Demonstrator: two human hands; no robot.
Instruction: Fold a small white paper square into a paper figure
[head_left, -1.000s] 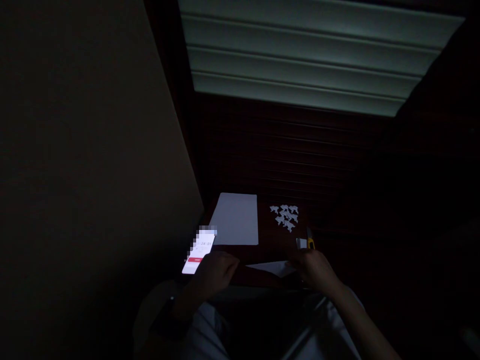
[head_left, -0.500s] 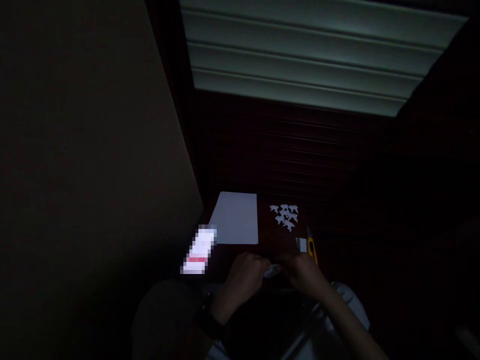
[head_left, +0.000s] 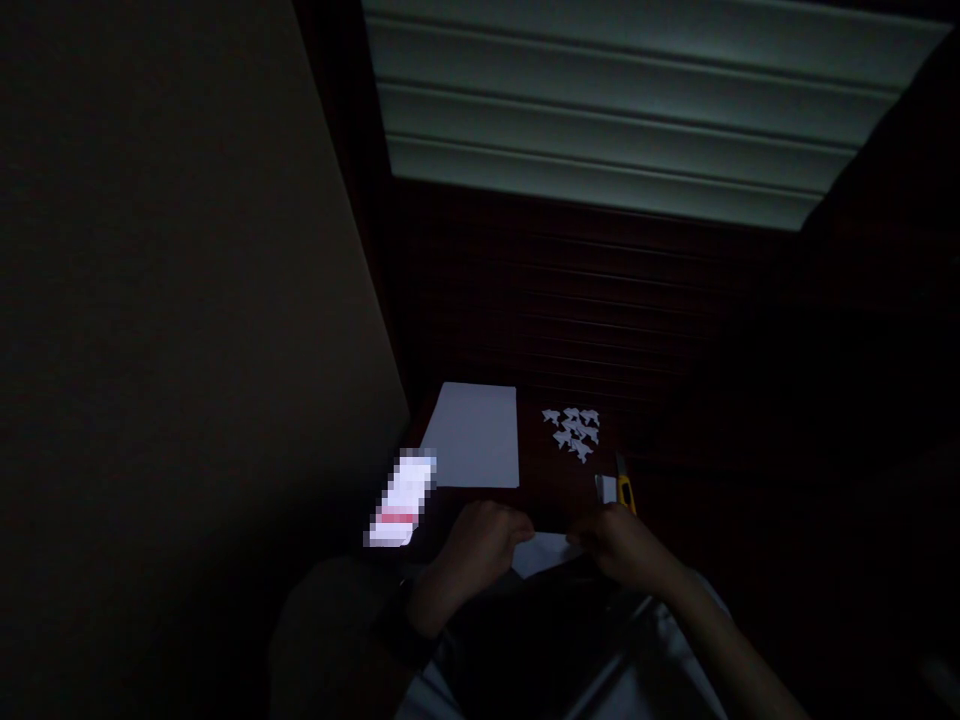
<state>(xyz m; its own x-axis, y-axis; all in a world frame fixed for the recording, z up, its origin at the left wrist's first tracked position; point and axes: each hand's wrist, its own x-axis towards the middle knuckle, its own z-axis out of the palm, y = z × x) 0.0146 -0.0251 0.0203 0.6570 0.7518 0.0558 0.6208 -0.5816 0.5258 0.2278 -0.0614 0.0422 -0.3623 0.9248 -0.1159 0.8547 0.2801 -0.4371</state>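
Note:
Between my two hands, close to my lap, stretches a piece of white paper (head_left: 546, 552). My left hand (head_left: 487, 545) pinches its left edge, and my right hand (head_left: 616, 543) grips the right edge. Just beyond my right hand lie a yellow utility knife (head_left: 626, 492) and a small white paper piece (head_left: 607, 489). A cluster of several small folded white paper shapes (head_left: 574, 430) sits farther back. Much of the fingertips is lost in the dim light.
A large white sheet (head_left: 480, 435) lies on the dark table (head_left: 531, 505) behind my left hand. To its left is a lit phone (head_left: 402, 498), its screen pixelated. A wall (head_left: 225, 250) rises at the left, and a slatted shutter (head_left: 585, 120) stands behind.
My hands have moved apart, and more of the white paper between them now shows. The other things on the table stay in place.

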